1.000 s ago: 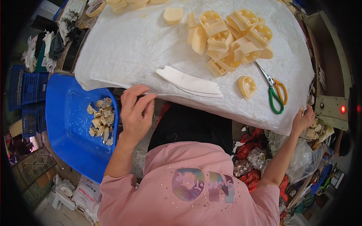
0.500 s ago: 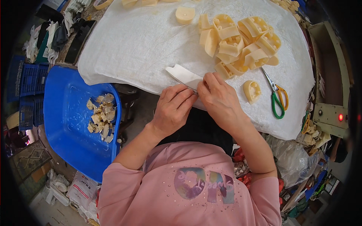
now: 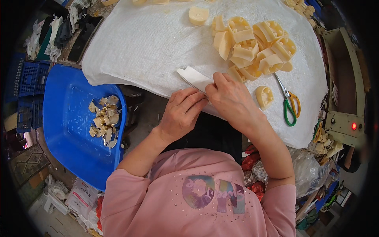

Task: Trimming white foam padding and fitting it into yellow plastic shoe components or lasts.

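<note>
The white-covered table (image 3: pixel 138 43) fills the upper half of the view, its near edge running past the person's waist. Below it the person, in a pink shirt (image 3: pixel 213 217), has both elbows bent, so the forearms slant inward until the hands meet at that edge. A blue tub (image 3: pixel 65 126) stands to the person's left, with a heap of small shiny pieces (image 3: pixel 106 118) in it. On the table's right half lies a pile of cream plastic parts (image 3: pixel 256 47).

The right hand (image 3: pixel 228 94) reaches in over the tabletop, back upward, knuckles raised and fingers bent down toward the left. The left hand (image 3: pixel 182 112) is at the edge, back upward too, its fingers curled together and pointing right, the fingertips just beside those of the right.

The white curved strip (image 3: pixel 192 77) lies on the cover, its notched end sticking out up and to the left of the fingers; the rest runs under the right hand. Whether either hand pinches it cannot be told, since the fingertips are hidden.

Scissors (image 3: pixel 285 91) with one green and one yellow handle lie to the right, near a single cream part (image 3: pixel 264 97).
</note>
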`<state>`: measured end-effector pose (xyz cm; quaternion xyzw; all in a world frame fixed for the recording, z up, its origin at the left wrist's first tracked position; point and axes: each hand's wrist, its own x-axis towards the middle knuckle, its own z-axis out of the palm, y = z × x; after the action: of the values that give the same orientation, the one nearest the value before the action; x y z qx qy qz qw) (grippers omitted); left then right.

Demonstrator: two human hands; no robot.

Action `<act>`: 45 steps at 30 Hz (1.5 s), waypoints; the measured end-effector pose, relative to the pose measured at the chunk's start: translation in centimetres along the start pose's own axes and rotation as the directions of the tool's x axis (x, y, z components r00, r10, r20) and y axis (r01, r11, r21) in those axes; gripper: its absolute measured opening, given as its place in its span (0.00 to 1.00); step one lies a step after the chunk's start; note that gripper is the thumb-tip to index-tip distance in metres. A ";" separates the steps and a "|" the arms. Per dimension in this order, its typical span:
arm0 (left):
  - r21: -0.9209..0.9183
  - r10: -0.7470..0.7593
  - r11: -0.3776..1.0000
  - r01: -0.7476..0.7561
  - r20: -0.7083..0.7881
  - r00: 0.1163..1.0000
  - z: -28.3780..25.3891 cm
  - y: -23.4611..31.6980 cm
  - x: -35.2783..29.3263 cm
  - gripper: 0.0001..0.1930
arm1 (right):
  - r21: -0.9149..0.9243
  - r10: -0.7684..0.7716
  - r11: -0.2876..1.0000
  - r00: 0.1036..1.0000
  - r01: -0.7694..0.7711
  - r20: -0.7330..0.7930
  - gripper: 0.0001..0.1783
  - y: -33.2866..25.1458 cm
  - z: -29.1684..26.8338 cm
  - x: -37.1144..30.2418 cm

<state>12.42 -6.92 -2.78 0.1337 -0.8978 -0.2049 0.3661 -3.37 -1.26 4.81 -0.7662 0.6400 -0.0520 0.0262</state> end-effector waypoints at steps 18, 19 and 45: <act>-0.021 0.008 1.000 -0.009 -0.059 0.998 0.0 0.0 0.4 0.17 | 0.455 0.120 0.883 0.993 -0.113 0.013 0.09 2.9 1.4 -0.6; -0.024 0.011 1.000 -0.012 -0.057 0.998 0.0 0.1 0.6 0.17 | 0.540 0.129 0.833 0.991 -0.121 0.022 0.13 3.1 1.6 -0.6; 0.004 -0.046 0.999 0.046 0.057 0.997 -1.1 3.3 5.2 0.20 | 0.125 0.282 0.951 0.632 -0.283 -0.721 0.10 3.7 -4.4 -10.6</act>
<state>9.35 -6.32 2.60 0.1488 -0.9049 -0.2160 0.3353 -9.36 8.64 8.32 -0.5714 0.7085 -0.3486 -0.2238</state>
